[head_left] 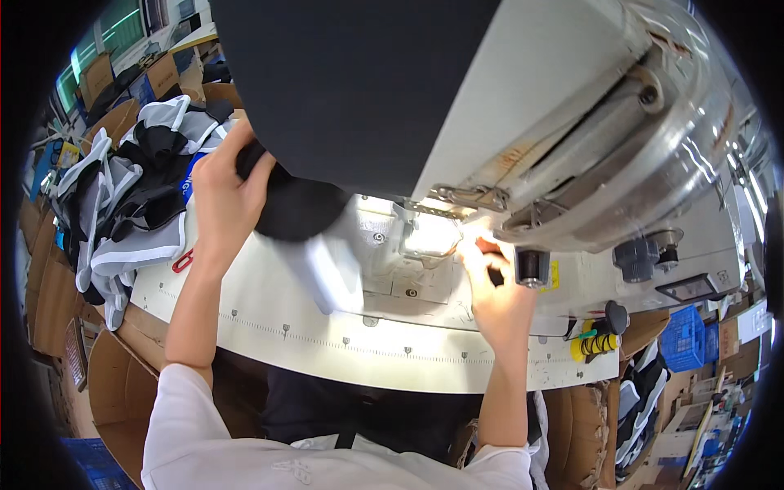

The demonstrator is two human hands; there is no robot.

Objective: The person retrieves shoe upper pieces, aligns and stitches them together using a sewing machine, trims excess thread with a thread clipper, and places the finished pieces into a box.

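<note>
My left hand (229, 184) grips a piece of black fabric (302, 208) left of the sewing machine's needle area. Below the black part hangs a white and grey part (327, 269), smeared by motion. My right hand (500, 286) is beside the lit needle area of the sewing machine (563, 122), with its fingers curled together. A small dark patch shows between those fingers, but what it is stays hidden. The metal plate (392, 286) under the needle lies between my two hands.
A heap of black, grey and white fabric pieces (131, 196) lies at the left. Red scissor handles (183, 261) rest near it. Yellow thread spools (594, 347) stand at the right table edge. Cardboard boxes (122, 384) flank my lap; a blue crate (683, 335) is farther right.
</note>
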